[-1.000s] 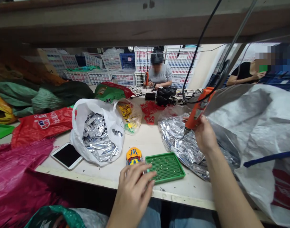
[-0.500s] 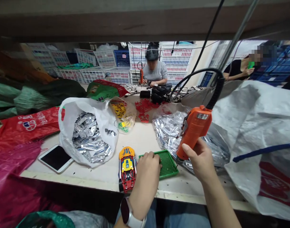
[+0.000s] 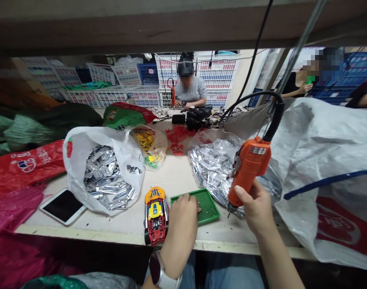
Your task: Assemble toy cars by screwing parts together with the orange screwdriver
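Above the table (image 3: 173,174), the right grip (image 3: 257,208) is wrapped around the orange screwdriver (image 3: 250,170): probably rigid and moderately heavy; hold it around the middle. The left grip (image 3: 185,210) is at the green tray (image 3: 209,206), likely light; whether it grasps anything cannot be told.

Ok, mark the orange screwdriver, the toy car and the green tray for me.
Orange screwdriver (image 3: 249,170), head view: on the middle of its body.
Toy car (image 3: 155,212), head view: on its yellow-and-blue top panel.
Green tray (image 3: 209,220), head view: on its near wall.
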### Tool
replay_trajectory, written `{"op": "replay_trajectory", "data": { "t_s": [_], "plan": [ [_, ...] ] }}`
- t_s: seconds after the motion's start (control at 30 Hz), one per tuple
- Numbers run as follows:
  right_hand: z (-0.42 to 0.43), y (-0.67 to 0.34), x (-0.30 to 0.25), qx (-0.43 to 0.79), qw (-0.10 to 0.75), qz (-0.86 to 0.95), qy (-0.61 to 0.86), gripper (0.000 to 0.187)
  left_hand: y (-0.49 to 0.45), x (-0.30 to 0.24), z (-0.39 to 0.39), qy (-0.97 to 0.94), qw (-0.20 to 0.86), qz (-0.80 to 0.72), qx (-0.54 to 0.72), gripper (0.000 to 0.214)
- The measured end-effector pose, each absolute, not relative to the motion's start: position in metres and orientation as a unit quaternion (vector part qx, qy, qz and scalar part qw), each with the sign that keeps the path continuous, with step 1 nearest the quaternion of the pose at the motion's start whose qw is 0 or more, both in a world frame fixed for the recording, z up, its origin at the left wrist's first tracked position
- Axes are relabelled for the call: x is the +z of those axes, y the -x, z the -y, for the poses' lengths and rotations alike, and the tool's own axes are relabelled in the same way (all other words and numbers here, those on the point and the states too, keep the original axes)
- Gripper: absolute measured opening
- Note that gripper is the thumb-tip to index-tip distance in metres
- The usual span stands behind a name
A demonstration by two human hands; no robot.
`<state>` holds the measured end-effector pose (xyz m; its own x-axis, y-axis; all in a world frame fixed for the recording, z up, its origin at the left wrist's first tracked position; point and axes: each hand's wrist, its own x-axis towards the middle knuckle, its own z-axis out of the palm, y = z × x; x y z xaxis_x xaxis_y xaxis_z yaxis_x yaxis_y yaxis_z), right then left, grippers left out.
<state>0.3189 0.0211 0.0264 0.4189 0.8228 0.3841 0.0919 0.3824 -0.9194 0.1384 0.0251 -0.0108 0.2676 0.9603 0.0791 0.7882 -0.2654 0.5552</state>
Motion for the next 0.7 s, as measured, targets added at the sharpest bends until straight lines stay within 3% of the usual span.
{"op": "replay_trajectory", "data": {
  "t_s": [0.23, 0.43, 0.7],
  "plan": [
    [-0.019, -0.312, 0.029, 0.256, 0.674, 0.49, 0.491, 0.048, -0.141, 0.015, -0.034, -0.795, 0.133, -0.574, 0.145, 0.021],
    [-0.019, -0.311, 0.025, 0.258, 0.675, 0.49, 0.488, 0.047, -0.152, 0.014, -0.039, -0.789, 0.131, -0.588, 0.12, 0.014],
    [-0.017, -0.313, 0.026, 0.267, 0.684, 0.471, 0.489, 0.048, -0.159, 0.013, -0.035, -0.781, 0.118, -0.602, 0.112, 0.022]
  ]
}}
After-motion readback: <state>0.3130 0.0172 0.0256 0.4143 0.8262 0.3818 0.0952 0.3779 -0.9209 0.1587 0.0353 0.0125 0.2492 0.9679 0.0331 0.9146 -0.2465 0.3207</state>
